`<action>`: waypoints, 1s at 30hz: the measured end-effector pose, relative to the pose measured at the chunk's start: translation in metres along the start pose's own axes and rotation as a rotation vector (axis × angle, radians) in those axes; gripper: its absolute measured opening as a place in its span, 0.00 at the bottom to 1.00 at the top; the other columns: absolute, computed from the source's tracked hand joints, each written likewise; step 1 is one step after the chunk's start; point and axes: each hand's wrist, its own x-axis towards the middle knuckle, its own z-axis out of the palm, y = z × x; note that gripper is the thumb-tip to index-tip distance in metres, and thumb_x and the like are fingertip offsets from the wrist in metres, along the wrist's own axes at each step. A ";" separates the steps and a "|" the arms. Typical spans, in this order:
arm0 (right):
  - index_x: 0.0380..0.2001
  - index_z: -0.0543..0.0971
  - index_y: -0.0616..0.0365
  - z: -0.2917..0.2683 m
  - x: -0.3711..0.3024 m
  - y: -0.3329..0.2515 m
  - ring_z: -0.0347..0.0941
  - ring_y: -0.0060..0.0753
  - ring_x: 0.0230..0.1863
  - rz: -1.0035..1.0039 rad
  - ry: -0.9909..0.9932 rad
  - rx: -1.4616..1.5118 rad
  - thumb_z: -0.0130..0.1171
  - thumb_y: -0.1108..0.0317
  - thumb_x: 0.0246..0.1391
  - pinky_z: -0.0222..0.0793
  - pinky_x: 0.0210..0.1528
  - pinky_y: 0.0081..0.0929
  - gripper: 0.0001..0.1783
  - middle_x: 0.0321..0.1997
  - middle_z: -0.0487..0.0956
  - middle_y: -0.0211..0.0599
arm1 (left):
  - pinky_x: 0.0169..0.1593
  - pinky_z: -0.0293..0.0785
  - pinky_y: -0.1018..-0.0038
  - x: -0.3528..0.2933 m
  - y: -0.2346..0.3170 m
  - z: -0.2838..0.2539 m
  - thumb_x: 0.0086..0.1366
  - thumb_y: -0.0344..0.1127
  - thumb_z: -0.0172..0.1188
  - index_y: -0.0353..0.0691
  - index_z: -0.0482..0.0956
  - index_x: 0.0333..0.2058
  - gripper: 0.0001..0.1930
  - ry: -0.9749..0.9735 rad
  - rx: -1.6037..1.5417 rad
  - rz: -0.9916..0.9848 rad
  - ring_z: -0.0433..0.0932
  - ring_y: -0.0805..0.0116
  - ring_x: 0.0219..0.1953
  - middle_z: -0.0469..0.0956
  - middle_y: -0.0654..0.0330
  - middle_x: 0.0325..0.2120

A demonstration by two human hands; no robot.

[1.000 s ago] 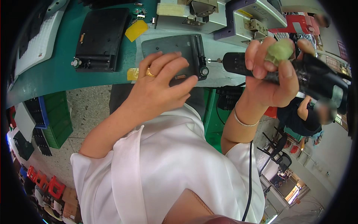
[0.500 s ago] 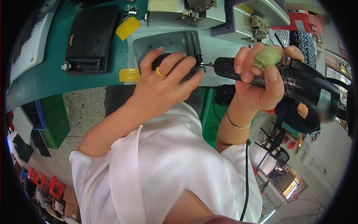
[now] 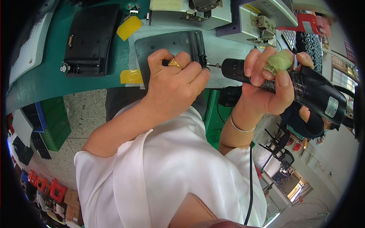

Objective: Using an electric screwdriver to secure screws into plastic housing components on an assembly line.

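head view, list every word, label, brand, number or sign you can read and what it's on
Pale label on the black power tool: too small and blurred to read.
Yellow label on the grey-and-purple machine: too small to read.
Small marks near that yellow label: too small to read.
No text is clear enough to quote.

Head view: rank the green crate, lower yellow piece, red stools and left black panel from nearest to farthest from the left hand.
1. Lower yellow piece: just left of the left hand.
2. Left black panel: farther left, on the table.
3. Green crate: left, past the table's near edge.
4. Red stools: lower left, farthest off.
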 end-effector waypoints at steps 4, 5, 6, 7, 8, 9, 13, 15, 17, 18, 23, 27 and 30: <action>0.55 0.58 0.50 0.003 0.001 0.000 0.66 0.29 0.15 0.027 0.013 0.010 0.59 0.71 0.52 0.69 0.22 0.34 0.30 0.23 0.72 0.38 | 0.46 0.52 0.63 0.001 -0.001 0.000 0.45 0.35 0.70 0.51 0.82 0.32 0.12 -0.022 -0.024 -0.003 0.69 0.75 0.30 0.70 0.76 0.22; 0.55 0.58 0.50 0.004 0.001 0.000 0.66 0.29 0.15 0.038 0.009 0.001 0.59 0.71 0.52 0.70 0.22 0.33 0.29 0.23 0.72 0.38 | 0.46 0.52 0.63 0.000 -0.001 0.000 0.45 0.34 0.70 0.51 0.82 0.32 0.12 -0.014 0.003 0.017 0.69 0.75 0.30 0.70 0.75 0.22; 0.55 0.58 0.50 0.004 0.000 0.000 0.66 0.29 0.16 0.051 0.003 -0.005 0.59 0.71 0.53 0.70 0.22 0.33 0.29 0.23 0.72 0.38 | 0.46 0.52 0.63 -0.001 0.000 0.000 0.45 0.34 0.69 0.51 0.82 0.33 0.13 -0.006 0.032 0.034 0.69 0.75 0.30 0.69 0.75 0.21; 0.55 0.58 0.50 0.003 0.001 0.000 0.66 0.29 0.16 0.051 0.004 -0.005 0.59 0.71 0.53 0.70 0.22 0.33 0.29 0.23 0.72 0.38 | 0.46 0.52 0.63 -0.001 0.000 0.000 0.45 0.34 0.69 0.51 0.82 0.33 0.13 -0.007 0.032 0.034 0.69 0.75 0.30 0.69 0.75 0.21; 0.56 0.61 0.53 0.001 0.002 0.002 0.65 0.28 0.17 0.028 -0.070 -0.022 0.54 0.71 0.53 0.66 0.22 0.32 0.27 0.24 0.71 0.36 | 0.46 0.53 0.65 -0.001 0.001 0.001 0.45 0.33 0.65 0.49 0.81 0.30 0.10 0.035 0.052 0.040 0.69 0.76 0.29 0.67 0.74 0.20; 0.58 0.64 0.55 -0.001 0.002 0.003 0.63 0.26 0.18 0.006 -0.142 -0.040 0.49 0.72 0.54 0.61 0.22 0.30 0.26 0.25 0.69 0.35 | 0.46 0.54 0.66 -0.001 0.001 0.002 0.45 0.32 0.60 0.46 0.80 0.27 0.07 0.077 0.071 0.044 0.68 0.76 0.29 0.64 0.72 0.19; 0.54 0.58 0.53 0.005 0.000 0.002 0.67 0.28 0.15 0.066 -0.024 -0.039 0.62 0.68 0.53 0.69 0.21 0.31 0.30 0.22 0.71 0.38 | 0.48 0.50 0.65 -0.006 0.000 -0.001 0.45 0.35 0.68 0.53 0.83 0.34 0.13 0.014 0.086 0.053 0.68 0.76 0.29 0.67 0.75 0.20; 0.58 0.64 0.55 0.004 0.000 0.005 0.63 0.27 0.18 -0.009 -0.149 -0.051 0.49 0.71 0.54 0.61 0.21 0.30 0.26 0.25 0.70 0.36 | 0.48 0.51 0.65 -0.007 -0.002 0.000 0.44 0.34 0.68 0.53 0.83 0.33 0.13 0.029 0.086 0.071 0.68 0.76 0.29 0.66 0.75 0.20; 0.56 0.63 0.55 0.015 -0.004 0.002 0.63 0.27 0.17 0.004 -0.048 -0.166 0.50 0.72 0.54 0.62 0.19 0.30 0.25 0.24 0.70 0.37 | 0.47 0.52 0.65 -0.005 0.000 -0.003 0.45 0.34 0.64 0.50 0.82 0.32 0.11 0.033 0.078 0.067 0.68 0.76 0.29 0.65 0.73 0.20; 0.54 0.63 0.54 0.020 -0.006 0.002 0.62 0.27 0.16 0.014 0.054 -0.279 0.51 0.72 0.54 0.62 0.18 0.31 0.23 0.23 0.70 0.37 | 0.47 0.53 0.65 -0.005 0.001 -0.004 0.46 0.33 0.60 0.47 0.81 0.30 0.09 0.037 0.072 0.065 0.68 0.76 0.30 0.64 0.71 0.20; 0.46 0.61 0.51 0.030 -0.006 0.010 0.61 0.28 0.14 -0.062 -0.034 -0.372 0.54 0.75 0.53 0.63 0.15 0.32 0.19 0.20 0.68 0.37 | 0.48 0.53 0.65 -0.009 -0.004 -0.008 0.48 0.34 0.60 0.48 0.81 0.31 0.09 0.033 0.096 0.081 0.67 0.75 0.31 0.66 0.71 0.22; 0.43 0.61 0.51 0.033 -0.010 0.012 0.61 0.28 0.14 -0.057 0.012 -0.447 0.55 0.77 0.52 0.65 0.16 0.31 0.19 0.19 0.67 0.36 | 0.49 0.53 0.64 -0.009 -0.007 -0.008 0.49 0.35 0.60 0.50 0.81 0.32 0.10 0.054 0.094 0.089 0.67 0.75 0.32 0.67 0.72 0.23; 0.43 0.61 0.51 0.034 -0.008 0.017 0.61 0.28 0.14 -0.111 -0.010 -0.366 0.55 0.79 0.52 0.65 0.17 0.29 0.19 0.20 0.67 0.36 | 0.49 0.54 0.65 -0.012 -0.010 -0.009 0.49 0.36 0.59 0.52 0.80 0.34 0.11 0.031 0.146 0.120 0.67 0.75 0.33 0.68 0.72 0.25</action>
